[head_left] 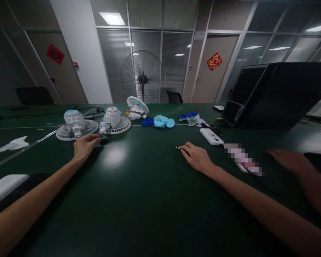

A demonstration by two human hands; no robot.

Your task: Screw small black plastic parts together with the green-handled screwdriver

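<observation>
Green tabletop [139, 185] spreads between my left hand [85, 146], fingertips bunched beside a black piece [103, 142], grip unclear, and right hand [197, 157], pinching a thin rod [178, 148]; blinds [113, 67] beyond the far edge.

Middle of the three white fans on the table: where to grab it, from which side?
Probably the housing, from above: it stands upright on the grille, which lies flat on the table, so its rounded sides look easy to wrap. I'd keep clear of the bracket jutting out at its near left, by the left hand.
</observation>
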